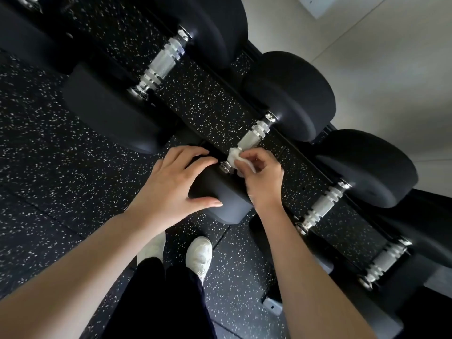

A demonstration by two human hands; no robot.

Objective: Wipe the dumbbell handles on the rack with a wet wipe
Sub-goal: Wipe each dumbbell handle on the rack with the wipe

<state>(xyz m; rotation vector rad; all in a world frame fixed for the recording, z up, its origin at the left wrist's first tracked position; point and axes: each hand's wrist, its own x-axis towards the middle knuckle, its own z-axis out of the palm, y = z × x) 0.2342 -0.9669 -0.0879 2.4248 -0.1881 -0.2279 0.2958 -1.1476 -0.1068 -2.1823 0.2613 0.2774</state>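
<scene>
Several black dumbbells with chrome knurled handles lie side by side on a rack. The middle dumbbell's handle [253, 135] runs from the centre up to the right. My right hand [261, 177] pinches a crumpled white wet wipe [236, 157] against the near end of that handle. My left hand [171, 184] grips the near black head [220, 194] of the same dumbbell, fingers over the top and thumb underneath. Another dumbbell handle [162, 62] lies to the upper left, and two more [322, 206] [386, 260] lie to the lower right.
Black speckled rubber flooring [49, 167] covers the ground below and left of the rack. My white shoes [198, 255] and dark trousers stand close to the rack. A pale wall [379, 57] with a white socket [315, 4] rises behind the dumbbells.
</scene>
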